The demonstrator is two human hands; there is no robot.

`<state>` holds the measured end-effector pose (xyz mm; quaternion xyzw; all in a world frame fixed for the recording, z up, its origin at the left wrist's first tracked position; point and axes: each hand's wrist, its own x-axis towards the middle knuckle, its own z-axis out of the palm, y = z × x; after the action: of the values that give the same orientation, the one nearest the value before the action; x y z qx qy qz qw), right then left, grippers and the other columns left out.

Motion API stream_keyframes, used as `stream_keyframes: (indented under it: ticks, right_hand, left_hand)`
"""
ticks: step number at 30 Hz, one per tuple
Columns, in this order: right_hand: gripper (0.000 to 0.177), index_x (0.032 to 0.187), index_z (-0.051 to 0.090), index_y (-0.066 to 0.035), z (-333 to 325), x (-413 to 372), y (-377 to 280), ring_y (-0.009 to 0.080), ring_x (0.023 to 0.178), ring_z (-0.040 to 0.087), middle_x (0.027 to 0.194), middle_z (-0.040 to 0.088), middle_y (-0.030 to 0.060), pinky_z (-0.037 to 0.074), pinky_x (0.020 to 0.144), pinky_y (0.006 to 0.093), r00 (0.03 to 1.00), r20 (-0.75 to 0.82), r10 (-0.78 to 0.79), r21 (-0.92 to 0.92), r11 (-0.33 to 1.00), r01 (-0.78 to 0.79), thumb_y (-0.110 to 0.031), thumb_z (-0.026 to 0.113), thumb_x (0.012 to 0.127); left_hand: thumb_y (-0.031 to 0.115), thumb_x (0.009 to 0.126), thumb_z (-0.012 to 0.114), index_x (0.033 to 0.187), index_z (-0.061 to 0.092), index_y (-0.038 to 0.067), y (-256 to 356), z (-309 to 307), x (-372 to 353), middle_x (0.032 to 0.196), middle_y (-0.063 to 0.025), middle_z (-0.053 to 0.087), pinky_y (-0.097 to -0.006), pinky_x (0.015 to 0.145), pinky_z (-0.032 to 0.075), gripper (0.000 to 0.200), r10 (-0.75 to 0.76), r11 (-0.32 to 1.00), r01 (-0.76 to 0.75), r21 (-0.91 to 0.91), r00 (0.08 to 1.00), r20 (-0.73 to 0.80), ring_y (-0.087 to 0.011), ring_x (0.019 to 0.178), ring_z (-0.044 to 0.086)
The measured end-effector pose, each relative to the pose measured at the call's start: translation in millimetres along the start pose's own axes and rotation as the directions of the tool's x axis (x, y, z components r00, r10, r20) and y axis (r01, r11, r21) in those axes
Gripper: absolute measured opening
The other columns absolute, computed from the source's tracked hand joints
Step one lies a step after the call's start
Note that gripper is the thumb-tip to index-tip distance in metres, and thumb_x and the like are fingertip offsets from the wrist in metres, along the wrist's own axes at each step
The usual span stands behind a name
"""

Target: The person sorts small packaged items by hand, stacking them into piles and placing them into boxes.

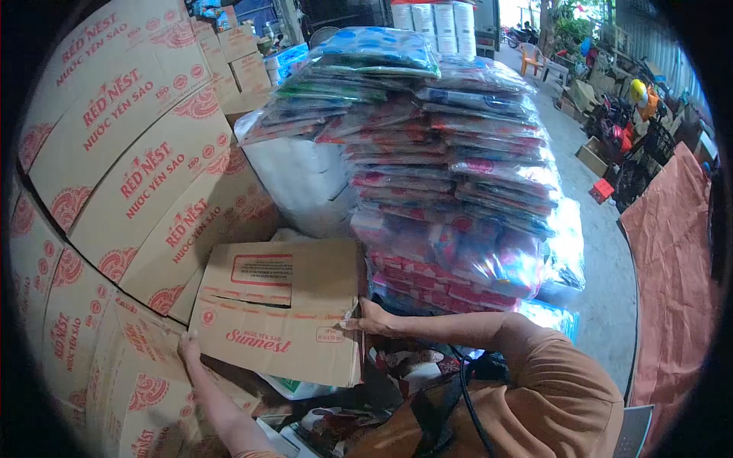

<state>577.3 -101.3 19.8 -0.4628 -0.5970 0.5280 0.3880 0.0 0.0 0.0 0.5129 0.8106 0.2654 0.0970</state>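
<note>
Sunnest box: The box (298, 319) is set between seven and eight o'clock of the view, its printed side facing the body. Whether its weight is borne from below cannot be told.
Keeping it steady: Both ends are best loaded evenly, with the hands pressed inward, so that the box is not twisted.
Gap in the box: A dark slit (252, 299) is seen beside the red-framed label; pressure there is better avoided, as the cardboard could give way.
Clearance: Red Nest boxes (141, 168) are stacked at nine to ten o'clock and wrapped packs (458, 164) at one to two; snagging on either should be guarded against.
Right hand: The hand (374, 317) is placed at the box's three o'clock edge, fingers bent round it in a partly closed grip; the forearm (450, 328) is laid nearly level, pointed toward nine o'clock.
Left hand: The hand (188, 348) is put against the box's eight o'clock corner, fingers mostly hidden, so how far it is closed cannot be told; the forearm (221, 404) is angled toward eleven o'clock.
</note>
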Motion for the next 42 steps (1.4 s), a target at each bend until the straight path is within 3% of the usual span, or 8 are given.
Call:
stream_keyframes:
  ticks: [9,13,15,24,28,30,31,42]
  right_hand:
    - [0.043,0.108,0.047,0.003,-25.1,-0.7,-2.9,0.0209,0.09,0.053,0.097,0.058,0.0127,0.043,0.079,0.0307,0.993,-0.043,-0.109,0.117,0.987,0.113,-0.015,0.066,0.073]
    - [0.042,0.109,0.05,0.001,-62.9,3.1,-0.1,0.0165,0.094,0.052,0.103,0.056,0.0097,0.04,0.083,0.028,0.948,0.218,0.234,-0.054,0.972,-0.227,-0.021,0.063,0.075]
    - [0.039,0.11,0.05,-0.002,-68.5,6.1,26.0,0.0158,0.095,0.052,0.105,0.055,0.0075,0.04,0.084,0.0268,0.91,0.371,0.185,0.294,0.906,-0.305,-0.022,0.06,0.078]
    - [0.047,0.117,0.044,-0.002,-82.8,17.4,28.7,0.0178,0.102,0.05,0.11,0.053,0.0079,0.038,0.089,0.0331,0.931,0.354,0.092,0.24,0.953,-0.185,-0.032,0.054,0.082]
    - [0.044,0.111,0.05,-0.003,-72.7,16.2,49.8,0.015,0.093,0.053,0.1,0.056,0.0072,0.043,0.079,0.0304,0.933,0.324,0.155,0.344,0.9,-0.269,-0.034,0.057,0.08]
    - [0.043,0.112,0.049,-0.003,-59.0,4.4,16.6,0.0159,0.091,0.055,0.098,0.057,0.007,0.043,0.08,0.0306,0.939,0.305,0.16,0.318,0.912,-0.259,-0.032,0.057,0.081]
    - [0.044,0.117,0.044,-0.002,-57.5,7.3,23.1,0.0181,0.098,0.052,0.107,0.053,0.0094,0.041,0.084,0.0316,0.9,0.394,0.186,0.379,0.859,-0.344,-0.03,0.052,0.084]
    - [0.059,0.122,0.033,0.001,-43.4,40.6,-79.2,0.026,0.099,0.053,0.112,0.05,0.0169,0.045,0.083,0.0367,0.909,0.402,-0.109,0.45,0.888,-0.092,-0.013,0.062,0.073]
  left_hand:
    - [0.028,0.081,0.05,0.101,0.048,-0.006,39.9,-4.9,-84.6,0.101,-0.0244,0.054,-0.04,0.081,0.038,0.039,-0.171,0.938,0.241,0.251,0.947,-0.272,-0.0353,0.098,0.05]
    - [0.039,0.079,0.05,0.121,0.034,-0.005,109.7,-23.1,-172.4,0.116,-0.0241,0.045,-0.0444,0.092,0.031,0.062,-0.249,0.887,0.32,0.332,0.938,-0.241,-0.0369,0.11,0.04]
    - [0.041,0.078,0.05,0.126,0.028,-0.003,131.2,-31.7,-214.8,0.12,-0.0236,0.043,-0.0454,0.094,0.029,0.069,-0.294,0.891,0.339,0.303,0.938,-0.187,-0.0373,0.113,0.037]
    - [0.038,0.072,0.062,0.119,0.043,-0.001,70.6,-6.4,-305.2,0.124,-0.0194,0.042,-0.0358,0.099,0.024,0.064,-0.042,0.998,0.02,-0.059,0.918,-0.395,-0.0294,0.117,0.036]
    - [0.035,0.073,0.064,0.117,0.046,0.005,11.6,9.9,-321.8,0.116,-0.012,0.049,-0.0312,0.087,0.034,0.056,-0.482,0.764,0.237,-0.6,0.827,-0.288,-0.0198,0.1,0.049]
    - [0.036,0.072,0.064,0.113,0.048,0.011,-2.3,7.5,-340.4,0.111,-0.0064,0.05,-0.0308,0.081,0.037,0.051,-0.445,0.537,0.413,-0.736,0.88,0.169,-0.0188,0.098,0.047]
    - [0.037,0.072,0.064,0.112,0.047,0.013,107.4,-32.7,-353.4,0.106,-0.0025,0.049,-0.0305,0.074,0.039,0.049,-0.629,0.032,0.418,-0.908,0.714,0.306,-0.0168,0.096,0.046]
    - [0.041,0.076,0.06,0.096,0.051,0.014,96.9,2.4,-355.6,0.075,0.003,0.055,-0.0162,0.035,0.027,0.035,-0.555,-0.047,0.059,-0.997,0.829,0.075,-0.0045,0.049,0.047]
